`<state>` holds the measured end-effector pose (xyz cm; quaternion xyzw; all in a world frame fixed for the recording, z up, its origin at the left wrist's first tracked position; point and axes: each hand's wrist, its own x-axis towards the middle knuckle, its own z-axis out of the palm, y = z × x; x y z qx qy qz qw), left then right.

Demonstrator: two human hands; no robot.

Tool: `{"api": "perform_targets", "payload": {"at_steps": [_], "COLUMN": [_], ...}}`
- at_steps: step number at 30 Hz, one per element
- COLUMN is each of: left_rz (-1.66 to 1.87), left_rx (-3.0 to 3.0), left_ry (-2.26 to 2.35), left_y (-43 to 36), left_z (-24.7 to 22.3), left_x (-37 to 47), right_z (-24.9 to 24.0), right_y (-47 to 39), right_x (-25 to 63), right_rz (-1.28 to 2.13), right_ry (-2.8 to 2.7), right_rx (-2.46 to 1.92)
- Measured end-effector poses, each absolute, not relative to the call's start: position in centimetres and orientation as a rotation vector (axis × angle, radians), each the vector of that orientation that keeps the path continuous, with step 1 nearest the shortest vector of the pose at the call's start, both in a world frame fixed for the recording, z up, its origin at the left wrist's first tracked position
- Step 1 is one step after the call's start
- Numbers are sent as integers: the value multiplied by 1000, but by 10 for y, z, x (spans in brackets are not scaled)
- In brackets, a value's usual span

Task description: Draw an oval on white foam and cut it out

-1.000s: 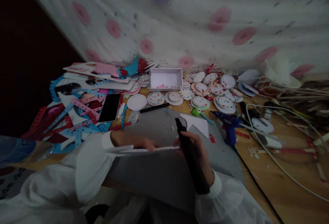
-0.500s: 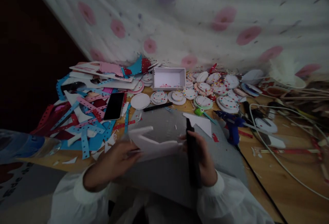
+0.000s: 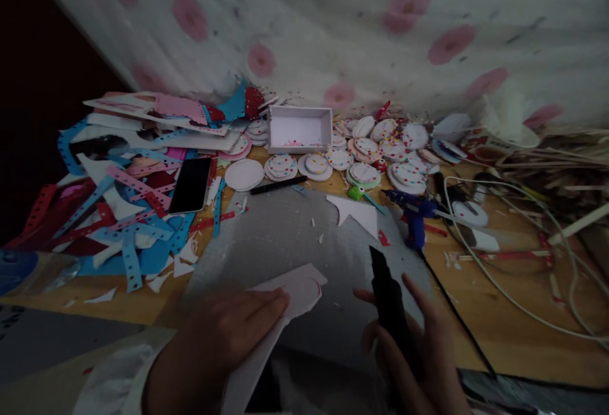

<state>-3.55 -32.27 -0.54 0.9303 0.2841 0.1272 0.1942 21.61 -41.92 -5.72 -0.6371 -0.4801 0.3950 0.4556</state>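
Observation:
My left hand (image 3: pixel 219 329) holds a white foam sheet (image 3: pixel 304 291) over the near part of the grey cutting mat (image 3: pixel 271 231). Its fingers lie together on top of the sheet; the thumb is hidden. A round outline shows near the sheet's far end. At the right, a black utility knife (image 3: pixel 394 310) rests in my right hand (image 3: pixel 431 345), its tip pointing up and away, apart from the sheet. The index finger and another finger are spread off the handle. An angular white offcut (image 3: pixel 359 213) lies farther back on the mat.
Layered white discs with coloured beads (image 3: pixel 364 174) crowd the back, around a white box (image 3: pixel 299 128). Coloured scraps (image 3: pixel 133 234) and a phone (image 3: pixel 191 185) lie left, near a plastic bottle (image 3: pixel 42 270). A blue glue gun (image 3: pixel 415 221) and white cable (image 3: pixel 480 282) lie right.
The white sheet has come nearer and turned, with my left hand now laid over it. My right hand has moved right and nearer with the knife, away from the sheet. The view has shifted.

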Motion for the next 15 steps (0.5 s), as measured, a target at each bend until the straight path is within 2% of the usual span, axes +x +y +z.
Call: {"api": "perform_targets", "payload": {"at_steps": [3,7,10,15], "left_rz": [395,502,517,466], "left_rx": [2648,2681,2708,2752], "left_ry": [820,853,877,907], "left_y": [-327,-334,-335,-332], "left_z": [-9,-14,-17,-18], "left_x": [-32,-29,-30,-34], "right_z": [-70,-95,-103,-101], "right_y": [-431,-450,-460,-455], "right_x": [207,204,208,212], "right_rz": [937,1078,1135,952], "right_ry": [-1267,-1318,-1255,-1405], "right_rx": [-1547,-1446,-1582,-1713]}}
